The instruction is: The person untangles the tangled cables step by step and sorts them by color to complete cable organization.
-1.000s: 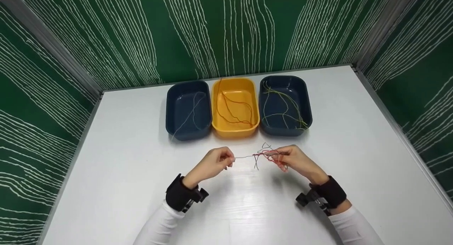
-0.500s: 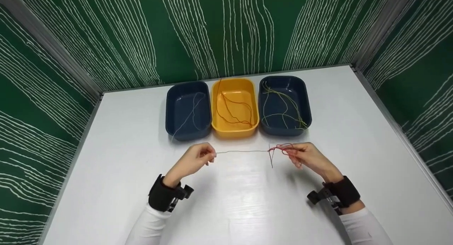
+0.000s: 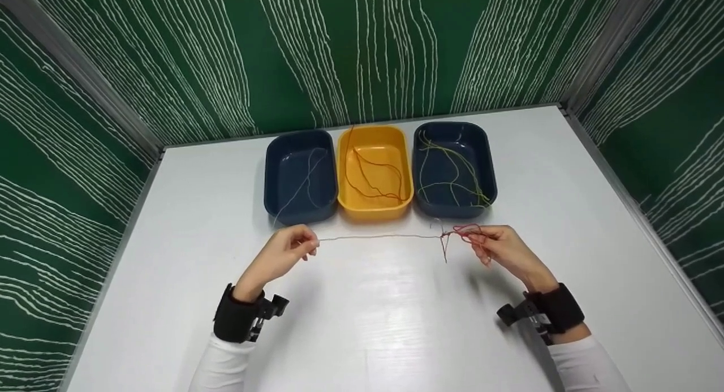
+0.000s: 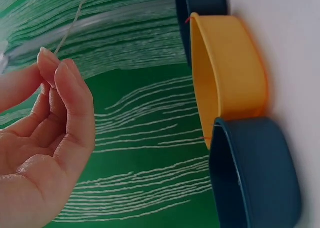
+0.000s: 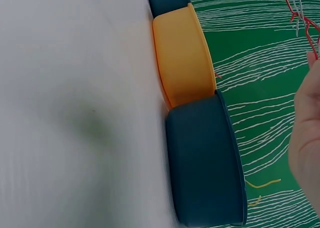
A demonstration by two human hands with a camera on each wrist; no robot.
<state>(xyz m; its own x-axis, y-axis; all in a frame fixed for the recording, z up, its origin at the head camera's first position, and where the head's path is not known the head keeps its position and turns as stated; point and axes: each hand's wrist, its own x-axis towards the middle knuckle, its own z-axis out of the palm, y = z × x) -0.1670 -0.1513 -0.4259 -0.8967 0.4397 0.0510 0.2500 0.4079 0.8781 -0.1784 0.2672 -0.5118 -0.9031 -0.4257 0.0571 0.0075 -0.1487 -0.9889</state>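
In the head view my left hand point(image 3: 283, 253) pinches the end of a thin, pale grey string point(image 3: 379, 236). That string runs nearly straight across to a tangle of red and grey strings point(image 3: 467, 231), which my right hand point(image 3: 506, 253) grips between thumb and fingers. Short loose ends hang from the tangle's left side. Up close in the left wrist view, thumb and forefinger meet on the pale string point(image 4: 75, 20). The right wrist view catches only part of the right hand point(image 5: 310, 133), with red and grey strands point(image 5: 306, 20) at the top edge.
Beyond the hands three boxes stand side by side: a blue box point(image 3: 281, 182) with a grey string, a yellow box point(image 3: 376, 212) with orange-red string, and another blue box point(image 3: 454, 211) with yellow-green strings. Green walls with white lines point(image 3: 294, 52) enclose the white table point(image 3: 373, 324).
My hands have drawn apart, the left moving far to the left, the right slightly to the right. The stretch of grey string between them has become much longer, and the tangle looks smaller.
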